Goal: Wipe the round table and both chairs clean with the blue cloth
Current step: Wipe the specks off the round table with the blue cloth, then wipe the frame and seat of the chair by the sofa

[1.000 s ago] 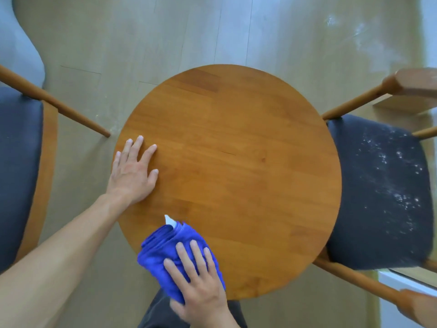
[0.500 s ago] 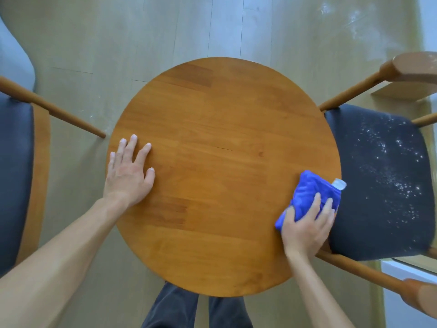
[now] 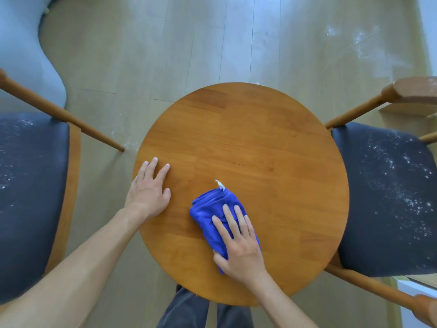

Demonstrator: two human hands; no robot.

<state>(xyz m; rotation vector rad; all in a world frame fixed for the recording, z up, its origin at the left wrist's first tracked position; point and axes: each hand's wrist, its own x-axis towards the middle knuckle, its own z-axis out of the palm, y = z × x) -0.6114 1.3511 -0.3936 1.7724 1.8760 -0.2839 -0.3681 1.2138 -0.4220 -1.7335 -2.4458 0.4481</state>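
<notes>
On the left, the left chair [image 3: 33, 197] is seen with white specks on its dark seat. The left hand [image 3: 147, 194] is laid flat, fingers straight, on the left part of the round table [image 3: 260, 143]. Just to its right, the folded blue cloth [image 3: 210, 209] is pressed down by the right hand [image 3: 238, 247], fingers straight; its long axis runs from near right to far left. The right chair [image 3: 383, 204], also speckled, lies nearer to the right hand.

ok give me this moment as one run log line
phase: wiping table | right hand: flat on cloth | left hand: flat on table | both chairs: white specks on seats, not wiped
</notes>
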